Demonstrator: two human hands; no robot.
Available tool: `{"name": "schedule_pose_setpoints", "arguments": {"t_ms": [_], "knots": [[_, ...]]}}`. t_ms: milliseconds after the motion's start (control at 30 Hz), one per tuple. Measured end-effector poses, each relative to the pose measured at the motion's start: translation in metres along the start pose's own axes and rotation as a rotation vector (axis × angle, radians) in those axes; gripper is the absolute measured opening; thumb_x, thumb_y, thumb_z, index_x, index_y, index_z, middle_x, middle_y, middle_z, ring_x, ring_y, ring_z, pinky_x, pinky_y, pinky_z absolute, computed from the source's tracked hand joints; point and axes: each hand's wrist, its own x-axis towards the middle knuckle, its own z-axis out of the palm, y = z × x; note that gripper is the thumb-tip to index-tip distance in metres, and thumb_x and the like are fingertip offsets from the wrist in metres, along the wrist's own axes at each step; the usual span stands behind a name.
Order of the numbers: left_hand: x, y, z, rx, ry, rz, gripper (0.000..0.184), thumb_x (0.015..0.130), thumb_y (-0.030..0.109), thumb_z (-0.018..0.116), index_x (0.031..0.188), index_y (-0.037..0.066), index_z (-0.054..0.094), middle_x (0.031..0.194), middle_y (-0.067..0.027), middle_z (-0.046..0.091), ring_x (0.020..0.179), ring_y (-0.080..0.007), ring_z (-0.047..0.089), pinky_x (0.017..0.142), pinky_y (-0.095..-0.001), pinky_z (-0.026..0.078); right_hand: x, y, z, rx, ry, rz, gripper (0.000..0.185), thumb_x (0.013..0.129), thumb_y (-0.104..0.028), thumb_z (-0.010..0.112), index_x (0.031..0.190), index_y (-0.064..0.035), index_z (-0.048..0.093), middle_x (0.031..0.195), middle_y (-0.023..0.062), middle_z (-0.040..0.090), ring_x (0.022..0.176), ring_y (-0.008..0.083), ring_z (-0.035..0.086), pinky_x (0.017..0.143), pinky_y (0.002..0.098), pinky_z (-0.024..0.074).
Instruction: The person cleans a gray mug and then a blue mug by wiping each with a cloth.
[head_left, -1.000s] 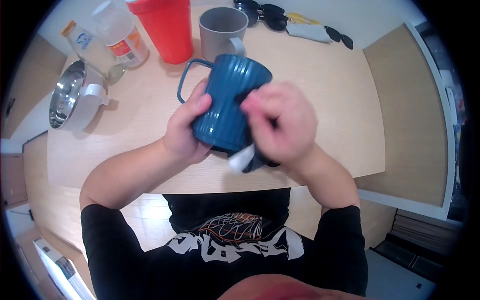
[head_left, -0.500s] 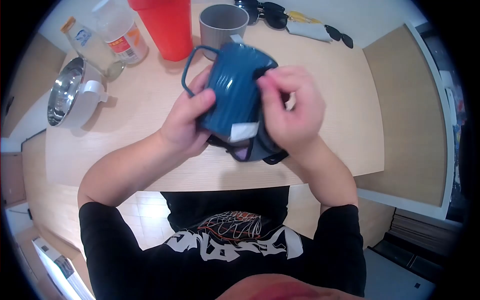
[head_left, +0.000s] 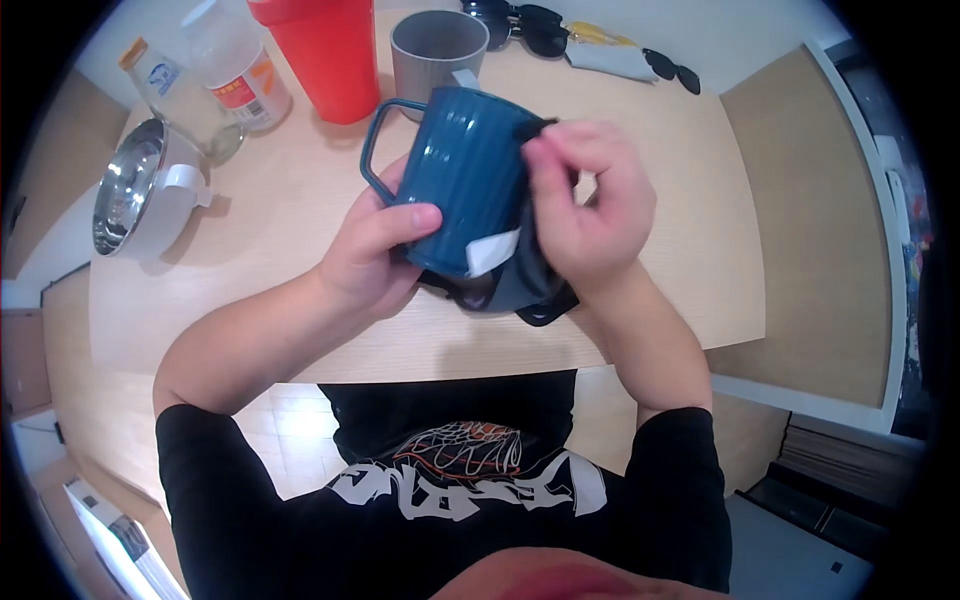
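Observation:
A blue ribbed mug [head_left: 465,180] is tilted over the desk, its handle toward the upper left. My left hand [head_left: 375,245] is closed around its lower left side, thumb across the front. At the mug's right edge my right hand [head_left: 600,200] pinches the end of a dark cloth [head_left: 535,265], which runs down along the mug's right side and below it. A white tag [head_left: 493,252] lies over the mug's lower right corner. Glossy black edges show under the mug; I cannot make out what they belong to.
A grey cup [head_left: 437,55] and a red tumbler [head_left: 328,65] stand just beyond the mug. At the left are a metal-lined bowl [head_left: 165,215], a glass bottle [head_left: 190,105] and a plastic bottle [head_left: 245,90]. Sunglasses [head_left: 540,30] lie along the back; a side panel [head_left: 810,240] bounds the right.
The mug has turned slightly and its handle has shifted a little left. My right hand keeps its pinch at the mug's edge, slightly higher. The white tag has tilted.

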Motion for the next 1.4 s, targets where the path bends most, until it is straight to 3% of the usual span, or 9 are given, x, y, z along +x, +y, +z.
{"name": "schedule_pose_setpoints", "arguments": {"t_ms": [133,300,433,667,800,933,1067,1200,1400], "knots": [[0.0,0.002,-0.007,-0.008,0.006,0.027,0.067,0.081,0.023,0.075,0.136,0.001,0.043,0.124,-0.0165,0.061,0.115,-0.0261,0.062,0.101,-0.0396,0.05,-0.009,-0.027,0.006,0.085,-0.328,-0.231,0.022,0.07,-0.006,0.079,0.089,-0.0057,0.066,0.081,0.0081,0.064,0.068,0.0249,0.062,0.057,0.032,0.0504],[-0.002,0.0,-0.004,0.016,0.006,0.042,0.073,0.078,0.018,0.079,0.138,0.002,0.04,0.127,-0.0168,0.058,0.117,-0.0274,0.06,0.102,-0.0404,0.05,-0.002,-0.02,-0.004,-0.039,-0.296,-0.208,0.02,0.072,-0.004,0.079,0.088,-0.0065,0.066,0.084,0.0089,0.065,0.07,0.025,0.063,0.058,0.0319,0.0508],[-0.005,-0.003,0.001,0.0,0.028,-0.01,0.076,0.076,0.01,0.078,0.139,0.001,0.037,0.131,-0.0171,0.055,0.12,-0.0282,0.058,0.106,-0.0421,0.048,0.002,0.001,-0.004,0.053,0.096,-0.004,0.018,0.073,0.0,0.078,0.086,-0.006,0.067,0.086,0.01,0.067,0.072,0.0261,0.064,0.064,0.0336,0.0524],[-0.003,0.002,0.0,-0.052,0.017,-0.026,0.065,0.083,0.019,0.071,0.137,-0.001,0.041,0.124,-0.0176,0.061,0.116,-0.0271,0.061,0.103,-0.0401,0.048,-0.011,-0.034,0.005,0.069,-0.37,-0.263,0.021,0.07,0.0,0.078,0.086,-0.0096,0.066,0.081,0.005,0.065,0.061,0.0223,0.057,0.053,0.0313,0.0424],[-0.004,-0.001,-0.002,-0.063,0.021,-0.016,0.068,0.082,0.018,0.073,0.138,0.0,0.04,0.127,-0.0176,0.059,0.118,-0.0275,0.06,0.105,-0.0413,0.047,-0.004,-0.024,-0.001,-0.015,-0.265,-0.28,0.022,0.07,0.001,0.077,0.086,-0.0083,0.066,0.083,0.0052,0.065,0.064,0.0229,0.058,0.055,0.0295,0.0432],[-0.005,-0.004,0.001,-0.086,0.018,-0.008,0.068,0.083,0.019,0.074,0.139,0.0,0.039,0.131,-0.018,0.056,0.121,-0.0275,0.058,0.106,-0.042,0.047,0.003,0.001,-0.007,-0.027,0.048,-0.073,0.028,0.069,0.001,0.077,0.093,-0.0072,0.067,0.084,0.01,0.066,0.073,0.0265,0.063,0.061,0.0336,0.0499],[-0.008,-0.001,0.002,-0.126,0.056,-0.027,0.061,0.089,0.024,0.067,0.138,-0.001,0.041,0.129,-0.0189,0.058,0.12,-0.0278,0.059,0.105,-0.0422,0.047,0.005,-0.009,-0.01,-0.045,-0.197,-0.16,0.026,0.069,-0.004,0.08,0.092,-0.0061,0.068,0.084,0.0098,0.066,0.071,0.0267,0.062,0.062,0.0334,0.0494],[-0.007,0.004,0.006,-0.148,0.076,-0.005,0.057,0.094,0.03,0.061,0.137,-0.001,0.043,0.126,-0.0196,0.06,0.118,-0.0282,0.06,0.102,-0.0419,0.049,-0.011,-0.028,0.004,0.066,-0.338,-0.312,0.036,0.069,0.001,0.08,0.101,-0.0078,0.065,0.087,0.0082,0.066,0.07,0.0247,0.061,0.061,0.0328,0.0479],[-0.01,0.0,0.007,-0.052,0.084,0.06,0.063,0.092,0.031,0.068,0.136,-0.003,0.039,0.128,-0.0199,0.058,0.117,-0.0266,0.06,0.102,-0.0398,0.05,0.009,-0.012,-0.016,-0.168,-0.227,-0.264,0.026,0.07,-0.007,0.077,0.095,-0.0059,0.068,0.087,0.0067,0.066,0.069,0.0229,0.06,0.06,0.0307,0.0459]]}}
